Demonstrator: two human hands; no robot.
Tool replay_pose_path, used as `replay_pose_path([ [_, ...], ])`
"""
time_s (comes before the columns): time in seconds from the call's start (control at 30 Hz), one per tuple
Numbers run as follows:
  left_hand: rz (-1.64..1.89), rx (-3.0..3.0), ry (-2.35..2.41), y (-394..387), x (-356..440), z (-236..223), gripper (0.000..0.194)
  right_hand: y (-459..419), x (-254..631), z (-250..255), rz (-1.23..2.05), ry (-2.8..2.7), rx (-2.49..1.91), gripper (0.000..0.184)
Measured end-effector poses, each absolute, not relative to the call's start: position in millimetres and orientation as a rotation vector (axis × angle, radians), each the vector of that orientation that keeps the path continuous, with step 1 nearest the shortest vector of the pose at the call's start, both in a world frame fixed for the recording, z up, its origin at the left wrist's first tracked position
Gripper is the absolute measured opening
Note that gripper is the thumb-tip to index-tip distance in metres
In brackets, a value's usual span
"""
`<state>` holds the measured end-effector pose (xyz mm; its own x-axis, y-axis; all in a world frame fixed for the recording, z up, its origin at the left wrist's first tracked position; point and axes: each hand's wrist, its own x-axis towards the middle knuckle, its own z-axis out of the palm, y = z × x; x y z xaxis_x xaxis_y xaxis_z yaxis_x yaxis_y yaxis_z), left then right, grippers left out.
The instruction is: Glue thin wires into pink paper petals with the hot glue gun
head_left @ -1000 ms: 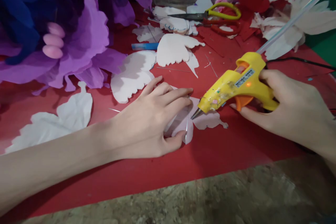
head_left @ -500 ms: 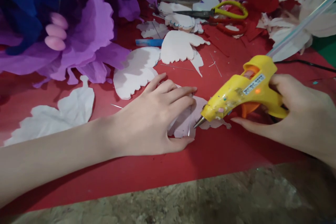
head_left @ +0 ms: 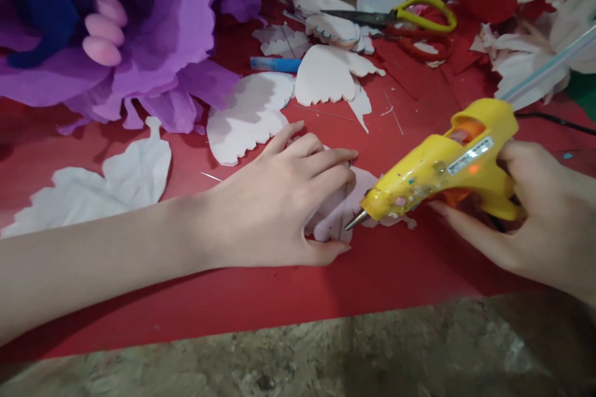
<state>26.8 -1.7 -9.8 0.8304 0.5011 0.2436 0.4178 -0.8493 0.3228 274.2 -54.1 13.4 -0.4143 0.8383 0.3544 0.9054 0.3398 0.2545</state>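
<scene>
My left hand lies palm down with its fingers spread, pressing a pale pinkish paper petal against the red surface. Its thumb and fingertips rest along the petal, and part of it is hidden beneath the palm. A thin wire runs over the petal between thumb and fingers. In my right hand is a yellow hot glue gun, gripped by its handle with an orange light lit. Its metal nozzle points down-left, at the petal's edge by the wire. A clear glue stick sticks out of its back.
White cut petals lie beyond my left hand, with a blue pen and yellow-handled scissors behind. A large purple paper flower fills the back left. A black cord trails at right. Loose wires lie around.
The view has shifted slightly, so the table things appear higher and further right. The glue gun's body has moved a little right, while its nozzle stays by the wire. My left hand keeps its place on the petal.
</scene>
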Motion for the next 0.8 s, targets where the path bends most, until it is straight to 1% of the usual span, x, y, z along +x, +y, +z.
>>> replay_pose_path([
  [0.43,0.474,2.759,0.702,-2.0,26.5,-10.2,0.049,-55.4,275.0,13.5,-0.698,-2.503,-1.512,0.040],
  [0.8,0.460,2.751,0.702,-0.4,27.3,-8.8,0.052,-53.8,279.9,11.3,-0.705,-2.432,-1.614,0.041],
])
